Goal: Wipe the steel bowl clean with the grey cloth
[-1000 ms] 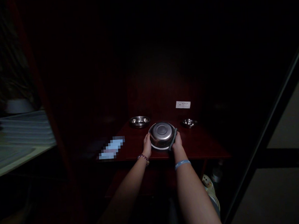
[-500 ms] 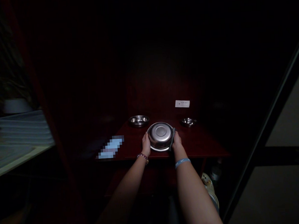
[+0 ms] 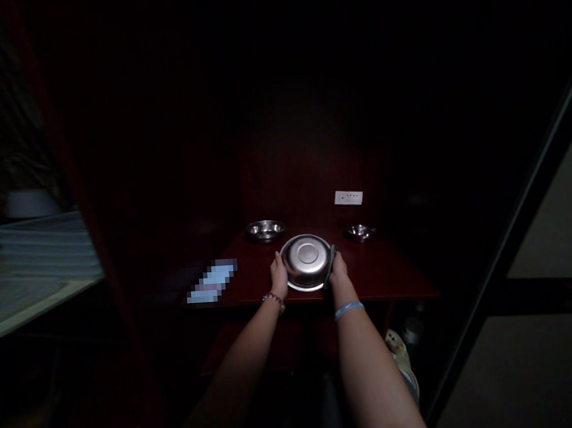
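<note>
Between my two hands is a shiny metal bowl (image 3: pixel 308 259), its base turned toward me. My left hand (image 3: pixel 279 276) grips the bowl's left rim, with a beaded bracelet at the wrist. On the right side, my right hand (image 3: pixel 338 267) is closed on the rim, with a dark grey cloth (image 3: pixel 329 267) pressed between palm and metal. Behind the bowl, a wider metal bowl (image 3: pixel 266 231) stands on the dark red desk (image 3: pixel 391 275) at the left. A smaller metal bowl (image 3: pixel 361 232) stands at the right.
A blurred-out, bright flat object (image 3: pixel 212 282) lies at the desk's left front. The back panel carries a white power socket (image 3: pixel 348 198). Stacked pale trays (image 3: pixel 48 244) rest on a table at far left. Below right are a pale shoe (image 3: pixel 398 349) and a bottle (image 3: pixel 413 330).
The held bowl has tilted slightly, and its base sits a touch lower in view. Both hands keep their grip; the other bowls have stayed where they were.
</note>
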`<state>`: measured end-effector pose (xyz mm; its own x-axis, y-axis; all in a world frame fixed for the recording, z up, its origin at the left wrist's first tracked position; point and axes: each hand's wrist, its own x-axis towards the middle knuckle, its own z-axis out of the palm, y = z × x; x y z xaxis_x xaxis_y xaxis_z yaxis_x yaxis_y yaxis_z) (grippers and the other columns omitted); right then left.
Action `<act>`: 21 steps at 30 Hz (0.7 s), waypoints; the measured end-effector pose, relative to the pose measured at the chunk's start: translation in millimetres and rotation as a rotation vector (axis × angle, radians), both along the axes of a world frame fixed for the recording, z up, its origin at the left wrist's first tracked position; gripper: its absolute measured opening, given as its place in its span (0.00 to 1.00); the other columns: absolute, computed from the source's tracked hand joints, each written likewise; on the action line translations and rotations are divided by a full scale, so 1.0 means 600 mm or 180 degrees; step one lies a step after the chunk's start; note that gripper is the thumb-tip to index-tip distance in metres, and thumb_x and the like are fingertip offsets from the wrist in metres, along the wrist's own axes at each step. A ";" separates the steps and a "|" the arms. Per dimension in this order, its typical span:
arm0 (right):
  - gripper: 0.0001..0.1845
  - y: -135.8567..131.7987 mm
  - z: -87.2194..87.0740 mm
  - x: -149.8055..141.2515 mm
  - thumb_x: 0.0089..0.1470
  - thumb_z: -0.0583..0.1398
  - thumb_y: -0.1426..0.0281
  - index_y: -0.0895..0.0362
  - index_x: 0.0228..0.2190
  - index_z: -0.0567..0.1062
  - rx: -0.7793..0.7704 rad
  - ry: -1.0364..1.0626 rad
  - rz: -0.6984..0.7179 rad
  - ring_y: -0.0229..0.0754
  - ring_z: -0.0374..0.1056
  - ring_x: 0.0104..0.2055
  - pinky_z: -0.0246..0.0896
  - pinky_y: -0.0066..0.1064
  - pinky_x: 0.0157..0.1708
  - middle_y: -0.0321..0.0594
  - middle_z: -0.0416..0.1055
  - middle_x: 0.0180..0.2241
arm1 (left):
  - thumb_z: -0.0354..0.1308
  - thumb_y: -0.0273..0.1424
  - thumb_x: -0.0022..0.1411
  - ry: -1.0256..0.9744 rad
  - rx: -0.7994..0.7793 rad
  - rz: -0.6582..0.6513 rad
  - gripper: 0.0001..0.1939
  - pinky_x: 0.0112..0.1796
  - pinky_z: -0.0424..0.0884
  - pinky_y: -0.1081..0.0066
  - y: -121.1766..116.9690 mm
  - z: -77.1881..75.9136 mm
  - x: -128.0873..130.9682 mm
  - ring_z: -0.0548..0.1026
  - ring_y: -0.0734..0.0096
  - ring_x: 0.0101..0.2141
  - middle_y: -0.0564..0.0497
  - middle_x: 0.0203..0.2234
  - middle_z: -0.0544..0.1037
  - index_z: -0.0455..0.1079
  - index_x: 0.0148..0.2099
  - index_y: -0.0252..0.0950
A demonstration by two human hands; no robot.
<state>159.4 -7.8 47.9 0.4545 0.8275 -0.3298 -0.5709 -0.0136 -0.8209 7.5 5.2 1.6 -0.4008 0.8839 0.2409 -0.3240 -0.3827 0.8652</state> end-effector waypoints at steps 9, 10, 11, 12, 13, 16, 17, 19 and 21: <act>0.13 0.014 -0.010 0.007 0.62 0.58 0.65 0.58 0.32 0.79 0.0000 -0.0140 -0.0140 0.44 0.78 0.32 0.75 0.32 0.34 0.40 0.78 0.25 | 0.57 0.59 0.62 0.0063 0.0084 0.0065 0.30 0.42 0.73 0.64 0.002 -0.004 -0.002 0.78 0.63 0.35 0.45 0.31 0.81 0.75 0.34 0.34; 0.13 0.014 -0.010 0.008 0.61 0.58 0.65 0.59 0.32 0.79 -0.0041 -0.0240 -0.0206 0.44 0.78 0.33 0.75 0.32 0.34 0.40 0.78 0.25 | 0.57 0.59 0.62 0.0075 0.0089 0.0067 0.30 0.42 0.72 0.65 0.002 -0.005 -0.003 0.78 0.63 0.35 0.45 0.31 0.81 0.75 0.34 0.34; 0.12 0.013 -0.010 0.010 0.60 0.59 0.65 0.59 0.32 0.79 -0.0084 -0.0335 -0.0296 0.45 0.78 0.34 0.74 0.32 0.35 0.41 0.78 0.25 | 0.57 0.59 0.62 0.0088 0.0088 0.0070 0.30 0.42 0.72 0.65 0.003 -0.005 -0.003 0.77 0.64 0.35 0.45 0.31 0.81 0.75 0.34 0.34; 0.12 0.011 -0.009 0.012 0.60 0.59 0.65 0.59 0.32 0.79 -0.0122 -0.0413 -0.0402 0.45 0.79 0.35 0.74 0.31 0.35 0.42 0.78 0.25 | 0.57 0.59 0.62 0.0099 0.0079 0.0081 0.30 0.41 0.72 0.65 0.003 -0.005 -0.003 0.77 0.64 0.34 0.45 0.31 0.81 0.74 0.34 0.34; 0.12 0.009 -0.008 0.014 0.60 0.59 0.65 0.59 0.32 0.79 -0.0141 -0.0451 -0.0514 0.45 0.79 0.37 0.73 0.30 0.36 0.43 0.79 0.26 | 0.57 0.58 0.62 0.0113 0.0065 0.0089 0.30 0.40 0.72 0.65 0.003 -0.006 -0.003 0.77 0.64 0.33 0.45 0.30 0.81 0.74 0.33 0.34; 0.12 0.002 -0.002 0.018 0.61 0.57 0.66 0.59 0.34 0.79 -0.0068 -0.0376 -0.0800 0.45 0.79 0.42 0.73 0.28 0.38 0.45 0.80 0.29 | 0.56 0.57 0.63 0.0162 0.0031 0.0097 0.29 0.39 0.71 0.66 0.002 -0.005 -0.002 0.76 0.65 0.32 0.46 0.29 0.80 0.74 0.32 0.34; 0.13 0.000 0.000 0.019 0.62 0.57 0.67 0.60 0.35 0.79 -0.0030 -0.0339 -0.0885 0.45 0.79 0.44 0.73 0.28 0.39 0.46 0.81 0.31 | 0.56 0.57 0.63 0.0173 0.0027 0.0101 0.29 0.39 0.71 0.66 0.001 -0.004 -0.002 0.76 0.65 0.32 0.46 0.28 0.80 0.74 0.32 0.34; 0.14 -0.002 0.003 0.022 0.62 0.56 0.67 0.61 0.37 0.79 0.0045 -0.0251 -0.1014 0.45 0.79 0.45 0.73 0.27 0.40 0.47 0.81 0.33 | 0.56 0.55 0.64 0.0186 0.0014 0.0113 0.28 0.38 0.72 0.66 -0.002 -0.002 -0.001 0.76 0.65 0.31 0.46 0.28 0.80 0.74 0.31 0.34; 0.15 -0.002 0.004 0.025 0.62 0.55 0.65 0.61 0.39 0.79 0.0094 -0.0147 -0.1073 0.44 0.79 0.45 0.74 0.27 0.40 0.47 0.81 0.35 | 0.56 0.53 0.65 0.0194 -0.0017 0.0139 0.26 0.38 0.72 0.66 -0.005 0.002 0.000 0.76 0.65 0.31 0.46 0.27 0.79 0.73 0.30 0.35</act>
